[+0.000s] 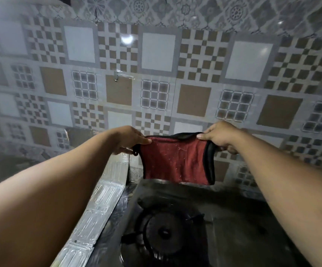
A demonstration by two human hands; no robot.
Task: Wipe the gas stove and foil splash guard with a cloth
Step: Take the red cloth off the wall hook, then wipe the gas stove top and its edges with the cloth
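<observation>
A red cloth [175,160] with a black edge hangs spread out in the air above the back of the stove. My left hand [130,138] pinches its upper left corner and my right hand [221,136] pinches its upper right corner. Below lies the black gas stove [233,228], with a round burner and pan support [164,233] near the bottom middle. A silver embossed foil splash guard [102,199] stands along the stove's left side, running from the lower left up to the wall.
A patterned tiled wall [156,74] rises directly behind the stove, with a small hook [116,77] stuck on it. A dim grey counter surface [5,166] lies left of the foil guard.
</observation>
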